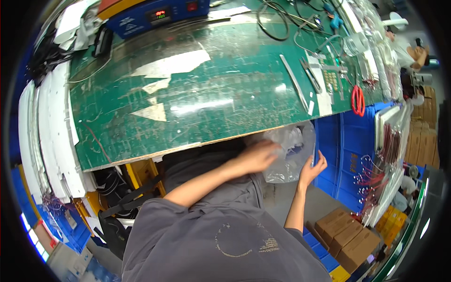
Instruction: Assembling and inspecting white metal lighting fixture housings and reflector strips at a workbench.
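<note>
A clear plastic bag [293, 150] hangs just below the front edge of the green work table [216, 94], over my lap. My left hand [258, 157] reaches across and presses into the bag's left side, blurred. My right hand [314, 170] holds the bag's right edge from below, fingers curled up around the plastic. What the bag contains is unclear; something pale shows through it near the top.
On the table lie red-handled scissors [358, 100], tweezers [311, 75], a metal strip [294, 82], black cable loops [272, 21] and a blue instrument [155, 16]. White strips [47, 136] line the left edge. Blue crates [347, 150] and cardboard boxes [350, 237] stand to the right.
</note>
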A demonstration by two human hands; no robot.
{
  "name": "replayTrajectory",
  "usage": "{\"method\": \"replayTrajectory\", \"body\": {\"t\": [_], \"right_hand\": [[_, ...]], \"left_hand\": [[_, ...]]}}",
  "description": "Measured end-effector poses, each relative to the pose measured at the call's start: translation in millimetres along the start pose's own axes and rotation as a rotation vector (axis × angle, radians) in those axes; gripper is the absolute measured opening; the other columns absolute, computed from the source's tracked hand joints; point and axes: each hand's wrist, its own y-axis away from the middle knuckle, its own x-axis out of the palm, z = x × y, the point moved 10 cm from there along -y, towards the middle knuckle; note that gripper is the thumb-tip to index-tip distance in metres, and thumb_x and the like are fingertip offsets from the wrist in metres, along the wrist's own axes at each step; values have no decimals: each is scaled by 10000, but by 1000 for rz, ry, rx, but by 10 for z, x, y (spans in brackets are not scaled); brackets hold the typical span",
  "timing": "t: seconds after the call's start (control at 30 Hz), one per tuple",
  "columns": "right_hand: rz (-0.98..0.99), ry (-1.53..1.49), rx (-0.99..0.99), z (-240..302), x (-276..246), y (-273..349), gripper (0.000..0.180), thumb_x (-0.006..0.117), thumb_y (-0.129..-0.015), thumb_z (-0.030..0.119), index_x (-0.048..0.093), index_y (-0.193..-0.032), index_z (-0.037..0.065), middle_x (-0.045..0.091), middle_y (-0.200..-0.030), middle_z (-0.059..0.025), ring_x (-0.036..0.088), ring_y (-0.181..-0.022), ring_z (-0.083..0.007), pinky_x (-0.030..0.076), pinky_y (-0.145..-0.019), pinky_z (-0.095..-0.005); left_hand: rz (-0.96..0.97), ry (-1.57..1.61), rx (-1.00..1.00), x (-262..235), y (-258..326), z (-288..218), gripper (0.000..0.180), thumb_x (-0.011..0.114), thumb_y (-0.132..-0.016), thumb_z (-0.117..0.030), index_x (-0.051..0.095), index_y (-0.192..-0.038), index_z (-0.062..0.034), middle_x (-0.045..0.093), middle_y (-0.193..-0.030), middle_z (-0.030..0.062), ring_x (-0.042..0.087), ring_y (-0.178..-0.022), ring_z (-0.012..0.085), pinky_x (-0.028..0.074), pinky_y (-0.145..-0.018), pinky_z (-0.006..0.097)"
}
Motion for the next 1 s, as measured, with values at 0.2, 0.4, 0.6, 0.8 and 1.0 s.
{"method": "replayTrajectory", "body": {"t": [0.2,0.4,0.6,0.8,1.0], "right_hand": [[-75,-192,-195,1761,-208,-229,353,645,-966,34,702,-1314,40,562,-1409,-157,553,-1297,-359,427,-1170,-451],[40,-307,-679,2971,-258,-308,415,630,-984,55,691,-1394,48,553,-1532,-181,548,-1379,-377,411,-1197,-462],[255,-139,-649,3079,140,-936,435,560,-1042,67,657,-1466,51,536,-1606,-167,535,-1439,-356,404,-1212,-455],[223,-210,-695,3510,41,-728,431,571,-1036,62,661,-1457,50,539,-1609,-159,530,-1456,-352,400,-1226,-458],[514,-504,-914,4158,0,325,457,717,-897,6,725,-1348,81,634,-1493,-118,570,-1410,-344,432,-1214,-473]], "left_hand": [[24,-90,153,-1020,788,-1488,297,688,-1016,-168,712,-1301,-85,740,-1131,67,684,-926,264,543,-829,364],[-516,-391,11,-2364,1809,-1946,262,791,-812,-27,808,-1069,-78,763,-993,26,667,-828,243,536,-809,356],[-849,-739,-198,-2990,2576,-1831,286,803,-806,4,803,-1078,-83,759,-1075,27,676,-914,240,538,-839,370],[-813,-1018,-233,-3100,2592,-1715,248,809,-839,-14,794,-1079,-77,763,-1125,13,701,-972,239,554,-892,373],[-774,-1063,-163,-3110,2675,-1621,226,827,-851,-53,791,-1074,-70,771,-1145,0,717,-1015,222,561,-924,351]]}}
